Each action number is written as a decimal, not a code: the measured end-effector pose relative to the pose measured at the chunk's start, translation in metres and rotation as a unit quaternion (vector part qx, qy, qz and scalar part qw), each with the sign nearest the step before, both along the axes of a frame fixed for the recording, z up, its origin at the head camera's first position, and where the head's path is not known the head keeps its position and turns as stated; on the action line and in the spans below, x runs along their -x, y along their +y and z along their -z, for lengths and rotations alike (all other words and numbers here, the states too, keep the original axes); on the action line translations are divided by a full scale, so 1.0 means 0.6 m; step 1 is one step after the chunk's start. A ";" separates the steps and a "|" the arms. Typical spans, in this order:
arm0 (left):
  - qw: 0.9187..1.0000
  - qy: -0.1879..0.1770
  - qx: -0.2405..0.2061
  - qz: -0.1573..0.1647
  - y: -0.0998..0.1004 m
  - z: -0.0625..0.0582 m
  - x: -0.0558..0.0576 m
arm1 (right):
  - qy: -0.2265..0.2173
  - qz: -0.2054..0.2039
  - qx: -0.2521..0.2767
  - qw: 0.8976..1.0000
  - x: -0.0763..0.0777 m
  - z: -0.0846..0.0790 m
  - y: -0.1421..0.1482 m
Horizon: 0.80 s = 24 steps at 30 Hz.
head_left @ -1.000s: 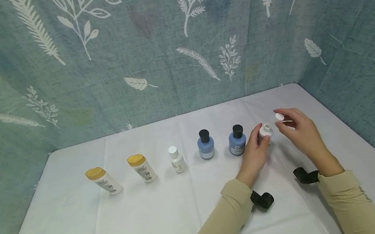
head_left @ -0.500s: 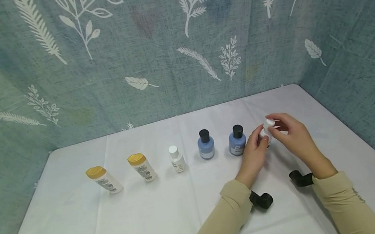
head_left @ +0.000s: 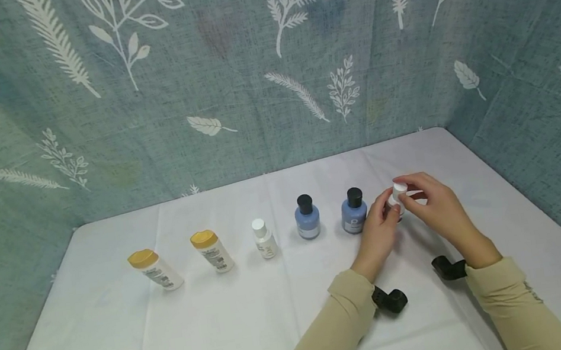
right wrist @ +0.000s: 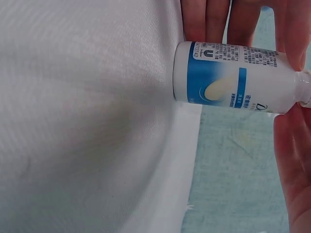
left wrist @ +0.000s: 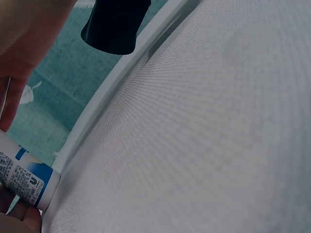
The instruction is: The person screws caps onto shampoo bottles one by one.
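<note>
A small white bottle [right wrist: 223,77] with a blue label stands on the table toward the right, its base at the cloth. My left hand [head_left: 378,226] grips its body, and the fingers cover much of it in the head view. At the neck my right hand [head_left: 438,204] pinches the white cap [head_left: 399,187] between thumb and fingers. The left wrist view catches only the lower part of the bottle, with fingertips [left wrist: 32,217] against its side. Just left of my left hand stands a blue bottle with a black cap [head_left: 354,212].
Further left in the row are another blue bottle [head_left: 307,219], a small white bottle with a white cap [head_left: 265,240], and two white bottles with yellow caps [head_left: 211,250]. A white cloth covers the table [head_left: 217,339]. A patterned curtain [head_left: 230,86] hangs behind it.
My right hand has moved left and slightly down, bringing the cap from beside the uncapped bottle onto its neck. My left hand has kept its grip on the bottle in nearly the same place.
</note>
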State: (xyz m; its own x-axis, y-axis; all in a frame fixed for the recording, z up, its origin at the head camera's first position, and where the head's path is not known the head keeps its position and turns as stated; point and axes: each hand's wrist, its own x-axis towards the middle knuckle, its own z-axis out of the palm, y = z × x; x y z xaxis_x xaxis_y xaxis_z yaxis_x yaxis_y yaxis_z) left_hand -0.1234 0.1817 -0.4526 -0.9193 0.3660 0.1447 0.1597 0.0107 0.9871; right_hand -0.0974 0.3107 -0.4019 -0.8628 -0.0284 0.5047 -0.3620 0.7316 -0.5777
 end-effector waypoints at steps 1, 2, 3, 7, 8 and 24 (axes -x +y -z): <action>1.000 -0.001 0.001 -0.001 0.000 0.000 0.000 | -0.001 0.000 0.001 1.000 0.000 0.001 0.000; 1.000 -0.003 0.003 -0.001 0.000 0.001 0.000 | -0.003 -0.001 0.001 1.000 0.000 0.001 0.000; 1.000 -0.005 0.005 -0.001 0.000 0.001 0.000 | -0.005 -0.001 0.003 1.000 0.000 0.002 0.000; 1.000 -0.007 0.011 -0.005 0.000 0.000 -0.001 | -0.016 0.001 0.006 1.000 0.000 0.003 0.000; 1.000 -0.006 0.011 -0.005 0.000 -0.001 -0.001 | -0.018 0.002 0.006 1.000 0.001 0.003 0.001; 1.000 -0.017 0.007 -0.002 -0.016 -0.041 -0.019 | -0.032 0.013 -0.005 0.999 -0.001 0.000 0.005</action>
